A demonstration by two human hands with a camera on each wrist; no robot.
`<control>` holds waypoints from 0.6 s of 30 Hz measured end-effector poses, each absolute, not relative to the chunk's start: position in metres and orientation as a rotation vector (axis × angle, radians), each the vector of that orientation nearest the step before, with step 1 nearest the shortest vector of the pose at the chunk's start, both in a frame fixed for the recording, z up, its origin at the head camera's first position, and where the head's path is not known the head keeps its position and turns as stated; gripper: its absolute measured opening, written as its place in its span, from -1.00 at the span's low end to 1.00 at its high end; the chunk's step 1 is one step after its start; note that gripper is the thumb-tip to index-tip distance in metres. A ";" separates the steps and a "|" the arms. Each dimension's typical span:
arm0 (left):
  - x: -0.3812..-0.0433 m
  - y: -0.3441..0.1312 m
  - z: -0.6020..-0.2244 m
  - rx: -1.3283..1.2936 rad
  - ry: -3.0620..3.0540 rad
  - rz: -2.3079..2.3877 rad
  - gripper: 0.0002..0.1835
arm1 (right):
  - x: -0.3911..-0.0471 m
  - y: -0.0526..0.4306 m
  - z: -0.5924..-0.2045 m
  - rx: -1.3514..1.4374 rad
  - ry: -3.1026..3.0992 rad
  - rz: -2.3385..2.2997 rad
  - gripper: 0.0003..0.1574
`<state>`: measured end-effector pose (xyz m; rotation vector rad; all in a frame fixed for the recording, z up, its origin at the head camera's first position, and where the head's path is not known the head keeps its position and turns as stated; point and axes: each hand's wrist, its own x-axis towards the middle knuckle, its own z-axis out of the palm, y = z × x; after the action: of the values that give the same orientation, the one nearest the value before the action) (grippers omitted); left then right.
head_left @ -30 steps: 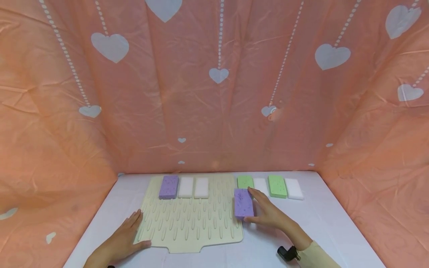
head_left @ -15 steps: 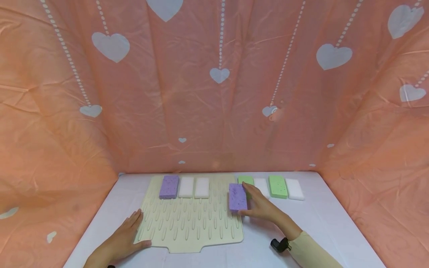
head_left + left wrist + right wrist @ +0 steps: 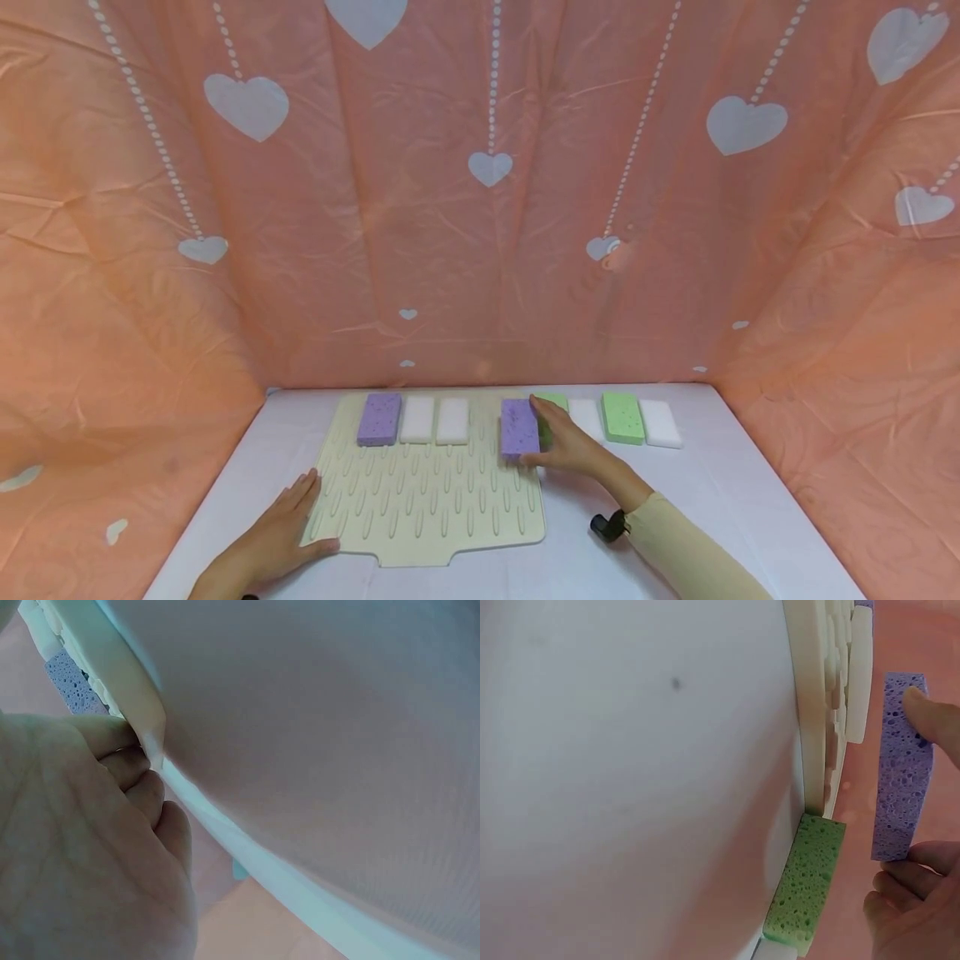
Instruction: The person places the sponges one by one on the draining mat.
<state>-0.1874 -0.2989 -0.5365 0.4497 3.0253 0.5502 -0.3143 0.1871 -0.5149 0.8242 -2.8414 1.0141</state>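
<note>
My right hand (image 3: 573, 446) pinches a purple sponge (image 3: 519, 429) by its two ends, thumb at the near end and fingers at the far end. In the right wrist view the held sponge (image 3: 901, 776) is raised, apart from the cream ridged mat (image 3: 810, 712). It hangs over the right side of that mat (image 3: 420, 521) in the head view. My left hand (image 3: 266, 533) rests at the mat's near left edge, fingers extended along the side and thumb at the corner. Another purple sponge (image 3: 378, 419) and two white sponges (image 3: 417, 419) lie in a row at the mat's far side.
Right of the mat, a partly hidden green sponge (image 3: 554, 402), a white sponge (image 3: 587, 418), another green sponge (image 3: 622, 417) and another white one (image 3: 660, 423) line the back of the white table (image 3: 720, 500). A peach curtain with hearts (image 3: 420, 275) encloses the back and sides.
My right hand has carried the purple sponge left and toward the back, from the mat's right edge to over its far right part. The left hand has stayed put.
</note>
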 end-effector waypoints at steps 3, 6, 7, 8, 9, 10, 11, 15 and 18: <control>-0.187 -0.298 -0.535 0.448 3.023 0.554 0.29 | -0.320 0.182 -0.514 0.818 -2.856 1.010 0.42; -0.186 -0.298 -0.534 0.455 3.029 0.551 0.28 | -0.326 0.176 -0.514 0.806 -2.886 1.002 0.43; -0.186 -0.298 -0.534 0.455 3.031 0.553 0.27 | -0.328 0.174 -0.514 0.806 -2.891 0.998 0.43; -0.186 -0.298 -0.534 0.455 3.031 0.557 0.27 | -0.330 0.173 -0.515 0.804 -2.899 0.990 0.44; -0.186 -0.298 -0.534 0.454 3.030 0.563 0.27 | -0.332 0.171 -0.515 0.804 -2.902 0.988 0.44; -0.187 -0.298 -0.534 0.454 3.030 0.561 0.27 | -0.335 0.170 -0.516 0.809 -2.900 0.988 0.44; -0.187 -0.298 -0.534 0.452 3.029 0.562 0.28 | -0.337 0.168 -0.516 0.814 -2.894 0.996 0.44; -0.187 -0.298 -0.536 0.451 3.028 0.557 0.29 | -0.345 0.163 -0.517 0.822 -2.893 0.991 0.44; -0.188 -0.299 -0.536 0.458 3.035 0.549 0.29 | -0.350 0.159 -0.517 0.820 -2.909 0.953 0.43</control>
<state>-0.1879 -0.2988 -0.5363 0.4579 3.0350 0.5493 -0.3504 0.1592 -0.5169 0.8198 -2.9089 0.9531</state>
